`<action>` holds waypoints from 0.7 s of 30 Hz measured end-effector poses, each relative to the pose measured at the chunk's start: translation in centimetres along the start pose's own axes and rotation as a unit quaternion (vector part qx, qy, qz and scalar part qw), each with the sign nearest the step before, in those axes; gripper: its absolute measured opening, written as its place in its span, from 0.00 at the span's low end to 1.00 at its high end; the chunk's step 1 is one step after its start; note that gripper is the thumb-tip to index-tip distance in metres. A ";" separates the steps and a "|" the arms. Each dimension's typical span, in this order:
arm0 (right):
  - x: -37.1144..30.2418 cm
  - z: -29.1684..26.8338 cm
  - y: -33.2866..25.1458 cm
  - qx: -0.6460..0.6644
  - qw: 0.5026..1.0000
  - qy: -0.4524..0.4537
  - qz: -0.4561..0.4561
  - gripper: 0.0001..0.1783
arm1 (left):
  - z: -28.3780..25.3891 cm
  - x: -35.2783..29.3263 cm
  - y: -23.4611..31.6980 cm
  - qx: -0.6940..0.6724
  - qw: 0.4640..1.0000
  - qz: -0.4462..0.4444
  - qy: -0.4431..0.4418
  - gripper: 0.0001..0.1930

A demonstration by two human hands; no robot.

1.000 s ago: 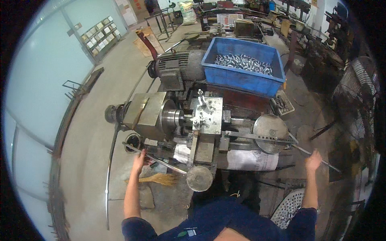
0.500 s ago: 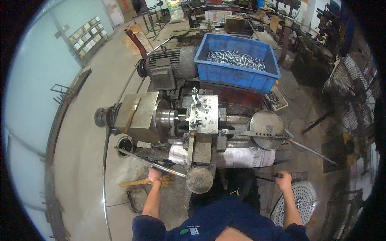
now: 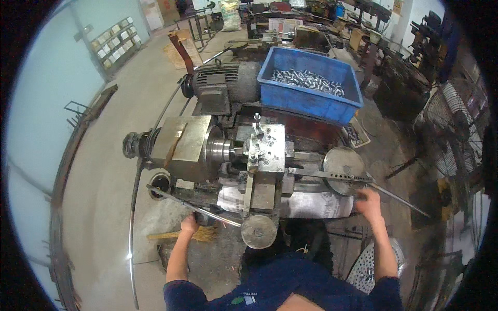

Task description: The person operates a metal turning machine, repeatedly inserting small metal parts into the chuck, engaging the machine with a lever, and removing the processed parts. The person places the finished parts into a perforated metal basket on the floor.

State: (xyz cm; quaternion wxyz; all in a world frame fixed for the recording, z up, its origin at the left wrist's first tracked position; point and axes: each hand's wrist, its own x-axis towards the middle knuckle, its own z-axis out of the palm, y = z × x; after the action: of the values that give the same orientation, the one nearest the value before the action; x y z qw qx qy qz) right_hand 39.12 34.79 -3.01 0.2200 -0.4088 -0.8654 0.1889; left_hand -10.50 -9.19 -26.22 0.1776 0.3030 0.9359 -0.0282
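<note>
A lathe stands before me, with a chuck (image 3: 222,150) at its left and a steel tool post block (image 3: 272,150) in the middle. My left hand (image 3: 190,224) is closed, just below a long steel lever (image 3: 202,211) that runs to a round disc (image 3: 259,231). What its fingers hold, if anything, is hidden. My right hand (image 3: 369,203) is at the lower edge of a larger round disc (image 3: 344,165), below a second rod-shaped lever (image 3: 398,198). Its fingers are bent and blurred, and I cannot tell whether they touch anything.
A blue bin (image 3: 311,101) of small shiny metal pieces stands behind the lathe, beside an electric motor (image 3: 225,82). Below my left hand lies a straw broom (image 3: 205,234). A perforated plate (image 3: 360,274) sits low at the right, and a caged fan (image 3: 451,129) stands farther right.
My right hand has risen from above the perforated plate to the larger disc. My left hand has shifted slightly to the left. The whole view has moved a little.
</note>
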 end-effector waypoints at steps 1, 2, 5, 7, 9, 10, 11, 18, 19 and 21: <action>2.0 0.4 -1.9 0.037 0.998 0.001 -0.058 0.20 | -1.2 -0.7 0.5 -0.013 1.000 -0.007 -0.010 0.25; 4.1 0.9 -4.6 0.074 0.990 0.000 -0.117 0.20 | -2.9 -1.5 0.4 -0.033 0.999 -0.014 -0.008 0.24; 9.0 2.6 -15.0 0.096 0.968 -0.059 -0.225 0.19 | -9.9 -5.1 -0.3 -0.143 0.989 -0.038 0.018 0.20; 11.5 5.6 -20.1 0.119 0.939 -0.079 -0.314 0.19 | -14.4 -7.7 -2.0 -0.139 0.982 -0.029 0.127 0.20; 13.6 9.5 -24.0 0.113 0.916 -0.089 -0.376 0.19 | -20.0 -11.3 -2.2 -0.086 0.962 -0.026 0.259 0.17; 14.5 11.5 -25.6 0.104 0.904 -0.094 -0.403 0.19 | -21.9 -12.5 -2.7 -0.133 0.935 -0.029 0.327 0.15; 14.9 12.6 -27.4 0.043 0.917 -0.129 -0.375 0.17 | -23.1 -13.5 -3.4 -0.119 0.919 -0.081 0.366 0.14; 14.6 14.7 -32.8 -0.101 0.915 -0.250 -0.301 0.18 | -15.6 -18.5 -12.6 -0.147 0.899 -0.319 0.263 0.28; 14.7 14.6 -32.6 -0.105 0.913 -0.254 -0.300 0.17 | -16.1 -18.0 -12.4 -0.141 0.902 -0.307 0.269 0.29; 15.1 14.8 -32.3 -0.090 0.914 -0.252 -0.305 0.18 | -16.3 -18.0 -11.7 -0.134 0.905 -0.291 0.280 0.30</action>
State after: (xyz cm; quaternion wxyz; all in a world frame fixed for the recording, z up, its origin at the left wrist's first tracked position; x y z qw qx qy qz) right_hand 2.48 25.32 4.44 0.0036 -0.0815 -0.9880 0.1309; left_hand -8.86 -26.16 -5.37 -0.0684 -0.0145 0.9886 0.1332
